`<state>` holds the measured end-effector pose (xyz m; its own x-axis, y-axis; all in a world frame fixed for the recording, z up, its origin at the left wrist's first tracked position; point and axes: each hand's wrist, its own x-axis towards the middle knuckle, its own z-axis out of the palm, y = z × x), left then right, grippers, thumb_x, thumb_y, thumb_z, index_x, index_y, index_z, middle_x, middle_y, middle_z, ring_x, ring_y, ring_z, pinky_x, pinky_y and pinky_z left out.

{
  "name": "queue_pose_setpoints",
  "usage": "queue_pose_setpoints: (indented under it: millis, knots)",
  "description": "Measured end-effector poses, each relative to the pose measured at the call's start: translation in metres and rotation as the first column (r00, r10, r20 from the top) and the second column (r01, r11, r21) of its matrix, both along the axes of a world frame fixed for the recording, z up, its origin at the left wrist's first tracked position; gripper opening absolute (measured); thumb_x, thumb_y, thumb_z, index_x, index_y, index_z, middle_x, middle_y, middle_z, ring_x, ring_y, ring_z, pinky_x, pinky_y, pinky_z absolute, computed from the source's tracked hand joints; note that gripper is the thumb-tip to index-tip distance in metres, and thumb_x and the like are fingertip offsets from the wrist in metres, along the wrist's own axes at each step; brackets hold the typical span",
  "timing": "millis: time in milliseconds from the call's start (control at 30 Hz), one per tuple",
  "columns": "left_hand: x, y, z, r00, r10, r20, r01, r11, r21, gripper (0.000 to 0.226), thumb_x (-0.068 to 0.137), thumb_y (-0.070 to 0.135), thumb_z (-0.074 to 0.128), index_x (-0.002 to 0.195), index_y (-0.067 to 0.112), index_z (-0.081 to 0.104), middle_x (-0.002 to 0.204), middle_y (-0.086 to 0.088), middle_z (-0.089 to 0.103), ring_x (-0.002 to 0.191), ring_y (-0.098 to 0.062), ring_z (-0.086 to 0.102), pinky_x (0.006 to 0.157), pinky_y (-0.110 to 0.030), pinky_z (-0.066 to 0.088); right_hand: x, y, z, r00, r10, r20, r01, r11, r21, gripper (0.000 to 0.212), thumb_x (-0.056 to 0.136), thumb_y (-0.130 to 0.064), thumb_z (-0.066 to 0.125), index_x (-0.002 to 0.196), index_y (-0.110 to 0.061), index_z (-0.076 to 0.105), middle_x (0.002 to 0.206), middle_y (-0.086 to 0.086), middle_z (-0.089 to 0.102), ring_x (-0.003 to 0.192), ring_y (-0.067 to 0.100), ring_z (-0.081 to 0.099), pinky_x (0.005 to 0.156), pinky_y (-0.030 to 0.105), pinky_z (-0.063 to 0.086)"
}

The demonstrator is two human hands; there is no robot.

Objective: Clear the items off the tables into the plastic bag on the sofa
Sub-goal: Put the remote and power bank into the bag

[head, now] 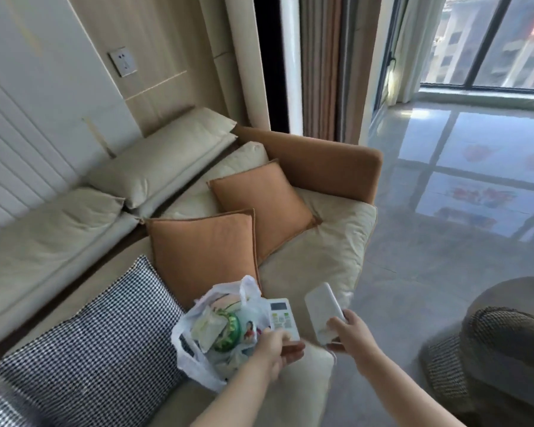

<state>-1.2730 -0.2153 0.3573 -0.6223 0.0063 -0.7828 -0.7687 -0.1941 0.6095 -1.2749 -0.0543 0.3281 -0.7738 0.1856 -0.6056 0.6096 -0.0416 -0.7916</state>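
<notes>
White plastic bag (pixel 216 331) on the sofa (pixel 330 241) already holds several packets. Head view: your left hand (pixel 278 349) grips a remote control (pixel 283 318) at its mouth; your right hand (pixel 349 332) clasps a white slab-shaped device (pixel 322 312) beside it. Tables are out of view.

Left hand (pixel 275 349) and right hand (pixel 350 332): bare, ungloved. Both forearms uncovered (no sleeve, watch or ring visible in frame).

The head view looks steeply down, close over the sofa (pixel 336 241), with the window beyond.
</notes>
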Motion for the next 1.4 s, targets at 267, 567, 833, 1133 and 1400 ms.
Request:
queue_pose_setpoints:
  millis: [267, 567, 833, 1133, 1400]
  knots:
    - [-0.004, -0.115, -0.022, 0.989, 0.143, -0.031, -0.147, 0.968, -0.205, 0.033, 0.093, 0.000, 0.044, 0.124, 0.008, 0.045, 0.113, -0.017, 0.062, 0.096, -0.032, 0.062, 0.082, -0.040, 0.054, -0.026, -0.119, 0.007, 0.960, 0.279, 0.036, -0.281, 0.956, 0.083, 0.019, 0.084, -0.010, 0.058, 0.100, -0.016, 0.064, 0.082, 0.006, 0.069, 0.064, 0.016, 0.062, 0.053, 0.023, 0.048]
    - [-0.006, -0.137, -0.057, 0.945, 0.274, 0.179, -0.272, 0.962, -0.040, 0.009, 0.095, 0.000, 0.041, 0.093, 0.007, 0.047, 0.071, -0.021, 0.061, 0.052, -0.024, 0.055, 0.047, -0.024, 0.043, -0.057, -0.183, -0.008, 0.842, 0.455, 0.289, -0.535, 0.775, 0.338, 0.012, 0.086, -0.015, 0.050, 0.077, -0.009, 0.053, 0.052, 0.001, 0.055, 0.035, 0.009, 0.050, 0.036, 0.014, 0.039]
    - [-0.049, -0.142, -0.072, 0.949, 0.277, 0.150, -0.251, 0.953, -0.171, 0.049, 0.087, -0.001, 0.046, 0.132, 0.020, 0.039, 0.104, -0.021, 0.066, 0.062, -0.025, 0.061, 0.055, -0.029, 0.049, -0.090, -0.204, -0.056, 0.883, 0.176, 0.435, -0.188, 0.982, -0.017, 0.018, 0.091, -0.008, 0.049, 0.077, 0.003, 0.053, 0.059, 0.018, 0.058, 0.052, 0.029, 0.058, 0.067, 0.045, 0.054]
    - [-0.110, -0.140, -0.108, 0.981, 0.163, 0.104, -0.136, 0.965, -0.224, 0.045, 0.086, -0.006, 0.040, 0.123, 0.013, 0.057, 0.108, -0.016, 0.068, 0.094, -0.034, 0.066, 0.083, -0.043, 0.056, -0.116, -0.190, -0.096, 0.901, 0.021, 0.434, -0.070, 0.993, 0.097, 0.034, 0.098, -0.015, 0.036, 0.086, 0.007, 0.059, 0.075, 0.022, 0.059, 0.061, 0.027, 0.054, 0.047, 0.025, 0.040]
    - [-0.127, -0.140, -0.122, 0.994, 0.057, 0.088, -0.014, 0.908, -0.419, 0.038, 0.093, 0.008, 0.053, 0.129, 0.018, 0.054, 0.103, 0.003, 0.062, 0.088, -0.017, 0.062, 0.068, -0.026, 0.052, -0.124, -0.183, -0.108, 0.878, 0.104, 0.468, -0.149, 0.987, 0.060, 0.022, 0.097, -0.013, 0.040, 0.088, 0.002, 0.053, 0.081, 0.021, 0.062, 0.071, 0.032, 0.061, 0.073, 0.043, 0.053]
